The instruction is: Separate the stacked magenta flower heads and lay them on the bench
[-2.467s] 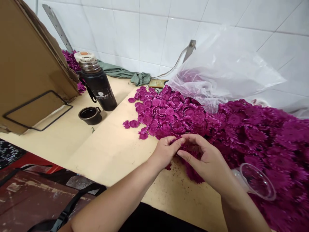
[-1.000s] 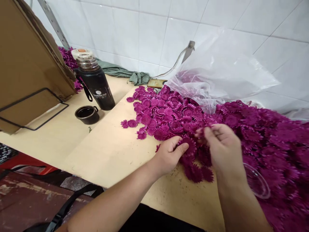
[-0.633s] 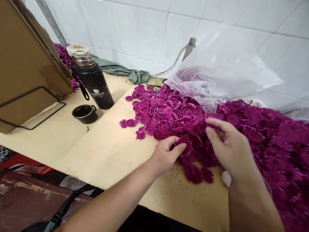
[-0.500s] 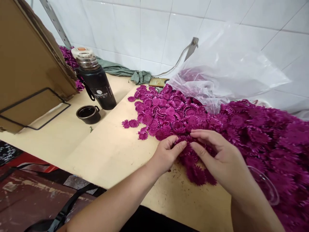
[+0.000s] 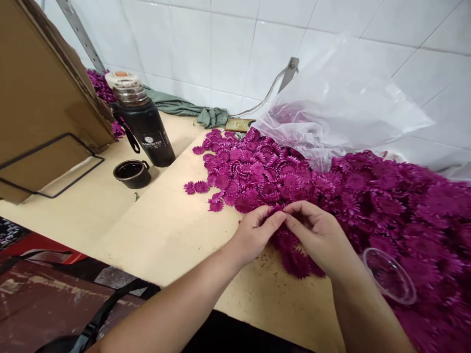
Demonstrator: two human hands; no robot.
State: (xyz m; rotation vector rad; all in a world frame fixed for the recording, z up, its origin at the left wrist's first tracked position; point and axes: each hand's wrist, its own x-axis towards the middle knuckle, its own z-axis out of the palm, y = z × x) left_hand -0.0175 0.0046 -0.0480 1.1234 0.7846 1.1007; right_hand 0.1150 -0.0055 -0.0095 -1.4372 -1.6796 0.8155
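Magenta flower heads with thin, pointed petals lie in a broad heap [image 5: 265, 169] across the table. At the near edge of this heap, my left hand [image 5: 255, 233] pinches a magenta flower head [image 5: 275, 210] between thumb and fingers. Meeting it from the other side, my right hand [image 5: 312, 233] has its thumb and fingertips closed on the same flower head. Most of that flower is hidden by my fingers. Below my hands more flower heads [image 5: 296, 262] rest on the table, with small dark crumbs scattered nearby.
On the left stand a black thermos bottle [image 5: 149, 130] and a black cup [image 5: 131, 174], beside a cardboard box [image 5: 47, 88]. A clear plastic bag [image 5: 342, 98] leans on the tiled wall behind the heap. A clear round plastic piece [image 5: 390, 277] lies right of my right wrist.
My right hand has come left and closed its fingertips against my left hand's. The left hand keeps its pinch. The view has shifted slightly.
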